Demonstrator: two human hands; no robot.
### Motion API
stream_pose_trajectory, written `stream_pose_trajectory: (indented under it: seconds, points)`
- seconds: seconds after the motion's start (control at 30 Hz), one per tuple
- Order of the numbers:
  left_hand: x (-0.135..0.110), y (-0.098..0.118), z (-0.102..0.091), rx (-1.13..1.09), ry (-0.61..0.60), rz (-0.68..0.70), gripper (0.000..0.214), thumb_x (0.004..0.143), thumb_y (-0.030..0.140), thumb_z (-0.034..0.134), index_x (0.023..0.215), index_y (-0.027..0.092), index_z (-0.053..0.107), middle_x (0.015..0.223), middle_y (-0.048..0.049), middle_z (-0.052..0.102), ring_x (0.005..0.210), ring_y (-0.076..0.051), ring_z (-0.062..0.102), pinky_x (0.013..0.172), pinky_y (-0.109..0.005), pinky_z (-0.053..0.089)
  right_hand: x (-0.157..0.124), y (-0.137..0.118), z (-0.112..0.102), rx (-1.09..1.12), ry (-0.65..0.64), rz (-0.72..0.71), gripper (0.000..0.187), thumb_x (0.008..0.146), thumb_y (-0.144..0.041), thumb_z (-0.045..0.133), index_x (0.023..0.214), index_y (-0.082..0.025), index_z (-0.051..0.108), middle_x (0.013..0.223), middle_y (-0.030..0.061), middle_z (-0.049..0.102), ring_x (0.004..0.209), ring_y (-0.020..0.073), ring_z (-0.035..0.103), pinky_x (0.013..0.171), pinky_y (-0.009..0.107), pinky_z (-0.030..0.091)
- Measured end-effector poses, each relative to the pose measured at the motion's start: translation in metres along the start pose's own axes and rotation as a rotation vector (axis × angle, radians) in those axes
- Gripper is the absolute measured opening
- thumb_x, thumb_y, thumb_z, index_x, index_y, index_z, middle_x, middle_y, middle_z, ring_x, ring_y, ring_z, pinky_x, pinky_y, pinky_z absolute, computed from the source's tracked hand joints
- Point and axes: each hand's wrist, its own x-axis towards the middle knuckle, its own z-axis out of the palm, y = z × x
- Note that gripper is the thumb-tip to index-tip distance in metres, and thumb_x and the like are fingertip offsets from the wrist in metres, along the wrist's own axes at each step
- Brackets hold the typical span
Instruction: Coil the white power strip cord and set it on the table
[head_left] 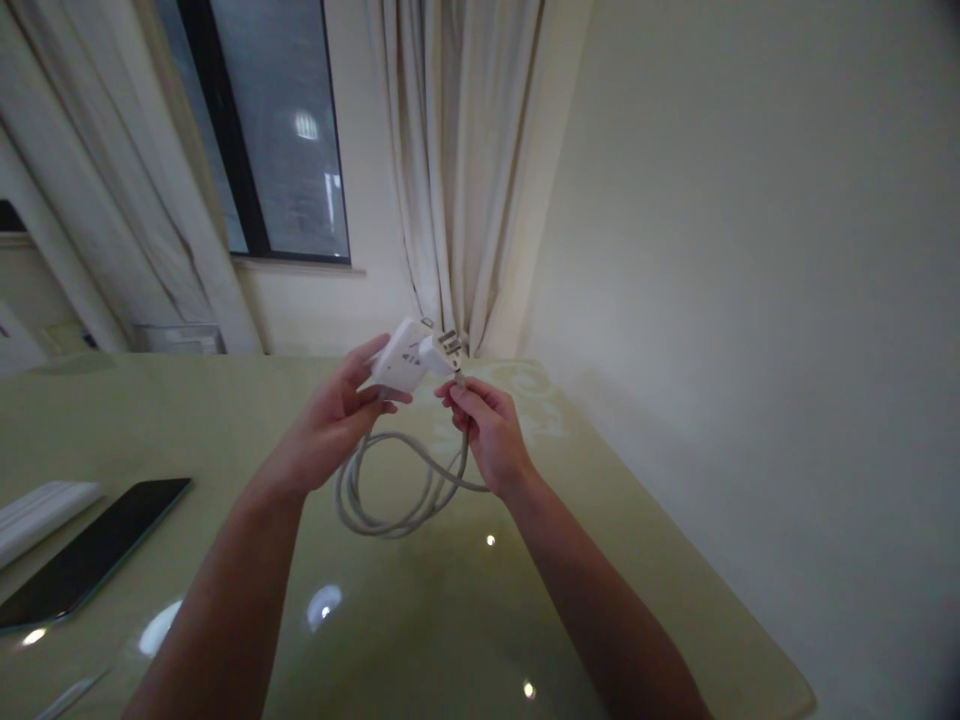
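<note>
My left hand (341, 410) is closed around a white power strip (403, 362), its socket face turned up and to the right. In my right hand (484, 420), the thumb and fingers pinch the cord just below a white plug (442, 352). The plug's metal prongs face up and right, and its body is close against the strip; whether they touch I cannot tell. A grey cord (390, 530) hangs in loose loops between and below both hands, over the table.
The glossy greenish table (420, 620) reflects several lights. On its left lie a dark phone-like slab (94, 550) and a long white object (41, 515). A wall (750, 300) borders the right edge. Behind are curtains (457, 150) and a dark-framed window (277, 130).
</note>
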Motion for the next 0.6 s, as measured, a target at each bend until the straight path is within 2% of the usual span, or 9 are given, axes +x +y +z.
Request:
stream_pose_trajectory:
  seconds: [0.07, 0.17, 0.27, 0.33, 0.47, 0.6]
  points:
    - [-0.001, 0.002, -0.005, -0.148, 0.062, -0.054, 0.08, 0.076, 0.01, 0.082, 0.149, 0.032, 0.057, 0.14, -0.0096, 0.066, 0.099, -0.019, 0.072, 0.077, -0.026, 0.06, 0.002, -0.006, -0.004, 0.002, 0.039, -0.044, 0.024, 0.085, -0.044, 0.073, 0.091, -0.02, 0.077, 0.08, 0.0001, 0.057, 0.06, 0.0095, 0.039, 0.053, 0.027, 0.026]
    - [-0.001, -0.001, -0.014, -0.296, 0.196, -0.077, 0.076, 0.072, 0.007, 0.083, 0.141, 0.035, 0.064, 0.146, -0.0084, 0.063, 0.105, -0.019, 0.071, 0.066, -0.018, 0.058, 0.007, -0.016, -0.017, 0.02, 0.19, -0.1, 0.031, 0.086, -0.052, 0.072, 0.097, -0.023, 0.072, 0.071, -0.0038, 0.051, 0.055, 0.0092, 0.034, 0.049, 0.026, 0.021]
    - [0.002, -0.01, -0.018, -0.279, 0.296, -0.085, 0.072, 0.074, 0.011, 0.083, 0.138, 0.036, 0.064, 0.149, -0.0073, 0.06, 0.112, -0.02, 0.071, 0.067, -0.019, 0.06, 0.014, -0.022, -0.033, 0.041, 0.341, -0.119, 0.037, 0.082, -0.056, 0.074, 0.099, -0.024, 0.068, 0.064, -0.0073, 0.046, 0.049, 0.0079, 0.027, 0.046, 0.025, 0.014]
    - [0.003, -0.019, -0.015, -0.215, 0.311, -0.116, 0.072, 0.076, 0.017, 0.084, 0.141, 0.036, 0.06, 0.152, -0.0071, 0.057, 0.113, -0.021, 0.072, 0.071, -0.023, 0.062, 0.019, -0.02, -0.041, 0.052, 0.372, -0.074, 0.042, 0.078, -0.055, 0.078, 0.103, -0.022, 0.07, 0.063, -0.0081, 0.047, 0.047, 0.0067, 0.024, 0.045, 0.024, 0.012]
    - [0.003, -0.044, -0.003, -0.037, 0.166, -0.211, 0.066, 0.08, 0.025, 0.079, 0.142, 0.026, 0.057, 0.147, -0.0128, 0.061, 0.107, -0.022, 0.075, 0.08, -0.031, 0.062, 0.024, -0.011, -0.044, 0.06, 0.366, 0.015, 0.041, 0.074, -0.049, 0.075, 0.1, -0.017, 0.076, 0.062, -0.0063, 0.052, 0.046, 0.0053, 0.026, 0.044, 0.023, 0.012]
    - [0.002, -0.077, 0.013, 0.133, 0.024, -0.246, 0.053, 0.081, 0.021, 0.066, 0.134, 0.018, 0.062, 0.131, -0.0148, 0.071, 0.095, -0.022, 0.076, 0.079, -0.035, 0.06, 0.021, -0.006, -0.034, 0.042, 0.317, 0.04, 0.034, 0.074, -0.043, 0.071, 0.092, -0.016, 0.077, 0.06, -0.0061, 0.051, 0.046, 0.0055, 0.028, 0.044, 0.024, 0.012]
